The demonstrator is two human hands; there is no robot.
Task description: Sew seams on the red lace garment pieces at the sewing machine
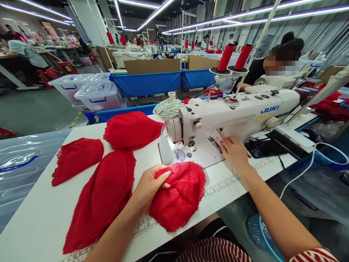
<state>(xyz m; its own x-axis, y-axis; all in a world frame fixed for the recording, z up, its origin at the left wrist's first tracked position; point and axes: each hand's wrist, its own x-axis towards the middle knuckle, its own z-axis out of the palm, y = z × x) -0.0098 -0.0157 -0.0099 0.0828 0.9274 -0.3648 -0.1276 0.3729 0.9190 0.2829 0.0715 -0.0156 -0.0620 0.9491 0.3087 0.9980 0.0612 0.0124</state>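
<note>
My left hand (pixel 152 182) pinches the upper left edge of a red lace-trimmed fabric piece (pixel 180 196), thumb on top, at the table's front edge. This piece lies just before the needle area of a white sewing machine (pixel 237 112). On the machine bed, my right hand (pixel 234 153) has its fingers curled together beside metal thread snips (pixel 215 143). A thin light item (pixel 220 133) shows at its fingertips; what the fingers grip is unclear. More red fabric pieces lie to the left: a small one (pixel 79 158), a long one (pixel 106 200) and one at the back (pixel 131 130).
A black phone (pixel 265 148) lies right of my right hand, near a white cable (pixel 308 160). Red thread cones (pixel 227 58) stand above the machine. A bundle of pale cord (pixel 167 108) sits behind its head. Plastic bins (pixel 99 96) stand back left; a co-worker (pixel 283 54) sits opposite.
</note>
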